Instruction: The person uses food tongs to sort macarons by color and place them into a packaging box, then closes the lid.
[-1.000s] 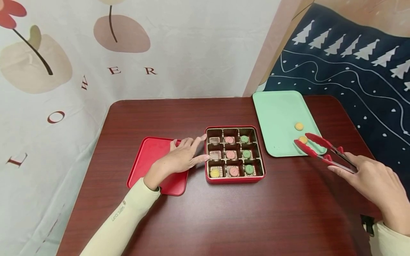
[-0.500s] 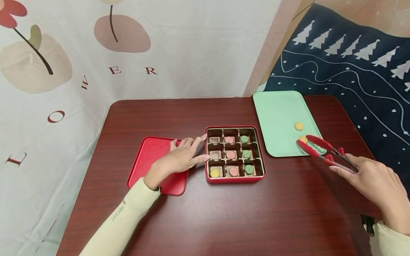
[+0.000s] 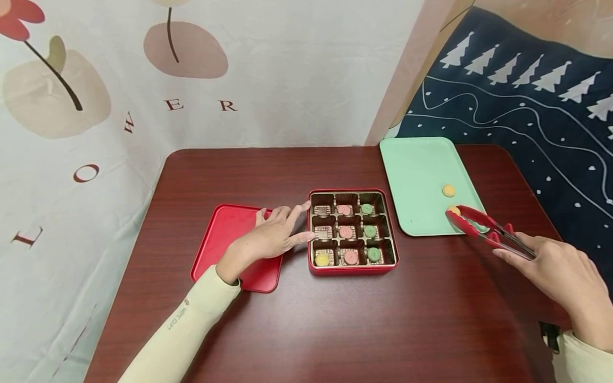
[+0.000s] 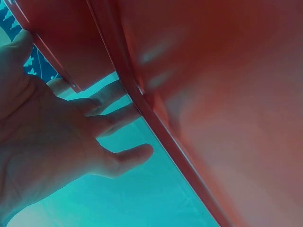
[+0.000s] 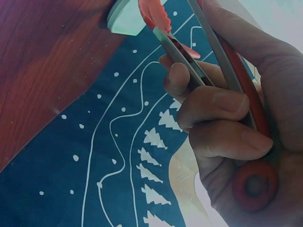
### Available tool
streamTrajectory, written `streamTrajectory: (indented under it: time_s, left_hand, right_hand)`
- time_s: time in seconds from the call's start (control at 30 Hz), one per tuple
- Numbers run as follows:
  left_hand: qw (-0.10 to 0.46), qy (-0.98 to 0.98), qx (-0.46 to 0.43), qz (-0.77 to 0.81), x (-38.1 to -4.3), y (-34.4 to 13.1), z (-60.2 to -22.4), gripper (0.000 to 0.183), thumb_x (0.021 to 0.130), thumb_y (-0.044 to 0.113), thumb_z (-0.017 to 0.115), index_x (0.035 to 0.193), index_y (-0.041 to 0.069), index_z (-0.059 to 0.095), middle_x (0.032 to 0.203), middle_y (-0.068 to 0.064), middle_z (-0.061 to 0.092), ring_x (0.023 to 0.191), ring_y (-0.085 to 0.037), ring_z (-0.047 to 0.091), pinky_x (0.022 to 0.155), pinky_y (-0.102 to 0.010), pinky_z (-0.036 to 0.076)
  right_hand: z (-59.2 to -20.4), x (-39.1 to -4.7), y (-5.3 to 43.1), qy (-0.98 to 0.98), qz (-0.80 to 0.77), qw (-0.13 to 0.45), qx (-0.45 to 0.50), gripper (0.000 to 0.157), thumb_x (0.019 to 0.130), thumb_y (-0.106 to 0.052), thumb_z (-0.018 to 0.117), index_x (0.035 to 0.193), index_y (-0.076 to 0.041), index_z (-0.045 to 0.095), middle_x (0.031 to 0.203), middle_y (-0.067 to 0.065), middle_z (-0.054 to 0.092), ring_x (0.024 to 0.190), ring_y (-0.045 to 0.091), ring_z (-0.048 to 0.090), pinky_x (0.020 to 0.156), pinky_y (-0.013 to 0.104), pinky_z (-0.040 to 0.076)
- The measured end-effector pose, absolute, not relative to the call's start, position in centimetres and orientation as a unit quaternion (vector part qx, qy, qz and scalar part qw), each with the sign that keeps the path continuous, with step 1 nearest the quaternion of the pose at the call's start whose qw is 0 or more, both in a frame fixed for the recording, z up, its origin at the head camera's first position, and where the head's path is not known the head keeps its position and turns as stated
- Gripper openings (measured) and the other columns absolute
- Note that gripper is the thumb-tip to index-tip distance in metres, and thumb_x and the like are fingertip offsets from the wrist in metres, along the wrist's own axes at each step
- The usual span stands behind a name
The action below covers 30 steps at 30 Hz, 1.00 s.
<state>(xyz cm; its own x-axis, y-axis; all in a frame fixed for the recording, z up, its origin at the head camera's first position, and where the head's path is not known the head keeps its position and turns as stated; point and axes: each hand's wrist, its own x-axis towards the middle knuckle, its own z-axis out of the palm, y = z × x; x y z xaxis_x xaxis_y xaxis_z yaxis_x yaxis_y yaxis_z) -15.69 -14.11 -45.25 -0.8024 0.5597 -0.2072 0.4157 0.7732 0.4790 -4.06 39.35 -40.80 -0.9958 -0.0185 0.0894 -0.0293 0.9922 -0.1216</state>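
Gripping red tongs (image 3: pixel 481 217), the right hand (image 3: pixel 565 266) is the nearer hand to a round yellow sweet (image 3: pixel 454 210), which lies ahead and to its left on the green tray (image 3: pixel 412 181). The tongs' long axis points toward it, tips around it; whether they squeeze is unclear. Another yellow sweet (image 3: pixel 448 190) sits just beyond. The left hand (image 3: pixel 268 236), fingers spread, touches the left edge of a red box (image 3: pixel 351 271), above a red lid (image 3: pixel 222 236).

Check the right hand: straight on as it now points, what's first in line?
The tongs held in the right hand lead, so likely the nearer yellow disc on the green tray. It lies at the tong tips; whether they already touch it is unclear.
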Motion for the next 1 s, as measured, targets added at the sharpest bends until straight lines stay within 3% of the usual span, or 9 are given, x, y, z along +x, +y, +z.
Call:
streamTrajectory:
  time_s: [0.4,0.53,0.7,1.0]
  left_hand:
    - [0.170,0.926,0.264,0.210,-15.7,-14.1,-45.1,0.082,0.110,0.058,0.058,0.173,0.019,0.022,0.151,-0.024,0.050,0.149,-0.044,0.041,0.118,-0.079,0.013]
    - [0.170,0.926,0.263,0.211,-15.6,-14.1,-45.1,0.082,0.110,0.057,0.059,0.172,0.019,0.023,0.151,-0.024,0.050,0.149,-0.044,0.041,0.118,-0.079,0.012]
    - [0.170,0.926,0.263,0.209,-15.6,-14.1,-45.2,0.081,0.110,0.057,0.059,0.172,0.019,0.024,0.151,-0.024,0.050,0.149,-0.043,0.041,0.118,-0.079,0.012]
    - [0.166,0.927,0.266,0.206,-15.7,-14.1,-45.1,0.081,0.110,0.058,0.058,0.172,0.019,0.024,0.149,-0.023,0.051,0.146,-0.042,0.043,0.111,-0.073,0.024]
  right_hand:
    - [-41.1,-4.1,39.4,-0.995,0.069,0.061,0.023,0.074,0.094,-0.044,0.087,0.129,0.018,0.068,0.059,-0.002,0.049,0.056,0.023,0.041,0.049,0.039,0.031]
    - [-41.0,-4.3,39.3,-0.994,0.070,0.076,0.030,0.074,0.091,-0.044,0.090,0.127,0.018,0.069,0.065,0.013,0.060,0.055,0.026,0.044,0.047,0.040,0.034]
    - [-40.8,-4.5,39.1,-0.993,0.072,0.089,0.035,0.075,0.088,-0.046,0.092,0.125,0.016,0.071,0.089,0.034,0.070,0.058,0.031,0.052,0.048,0.043,0.038]
    - [-40.6,-4.8,38.0,-0.992,0.067,0.096,0.051,0.075,0.085,-0.044,0.094,0.127,0.014,0.071,0.100,0.035,0.071,0.061,0.027,0.051,0.051,0.040,0.038]
